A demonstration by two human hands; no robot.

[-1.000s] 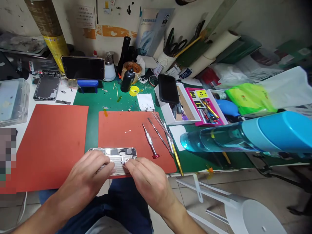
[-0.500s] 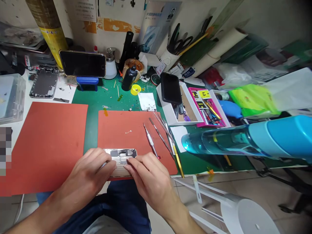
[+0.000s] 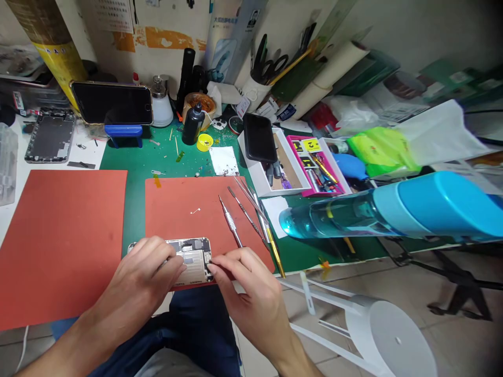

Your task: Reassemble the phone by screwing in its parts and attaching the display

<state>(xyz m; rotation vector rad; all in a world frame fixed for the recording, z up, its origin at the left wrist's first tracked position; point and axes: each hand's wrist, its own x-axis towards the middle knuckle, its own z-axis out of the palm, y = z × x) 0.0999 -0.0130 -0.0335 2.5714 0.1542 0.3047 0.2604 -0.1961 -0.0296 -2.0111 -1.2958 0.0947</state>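
Note:
An opened phone (image 3: 194,268), its inner parts bare, lies lengthwise at the front edge of the right orange mat (image 3: 173,209). My left hand (image 3: 147,269) is closed over its left half and grips it, hiding that part. At the phone's right end, the thumb and forefinger of my right hand (image 3: 249,280) are pinched together. Whatever is between those fingertips is too small to make out. Beyond the phone are tiny light parts (image 3: 195,211) on the mat. To their right lie a silver-handled pick (image 3: 231,222), a thin metal tool (image 3: 245,212) and tweezers (image 3: 251,199).
A second orange mat (image 3: 66,241) lies left. Behind stand a phone on a blue stand (image 3: 123,135), a dark bottle (image 3: 193,124) and a pump dispenser (image 3: 161,104). Right are a white box (image 3: 301,186), a pink tray (image 3: 314,192) and a blue water bottle (image 3: 393,209). A white stool (image 3: 393,340) stands below.
My right hand has gone from the middle of the opened phone to its right end, uncovering more of the inside. My left hand still grips the phone. The view has shifted right.

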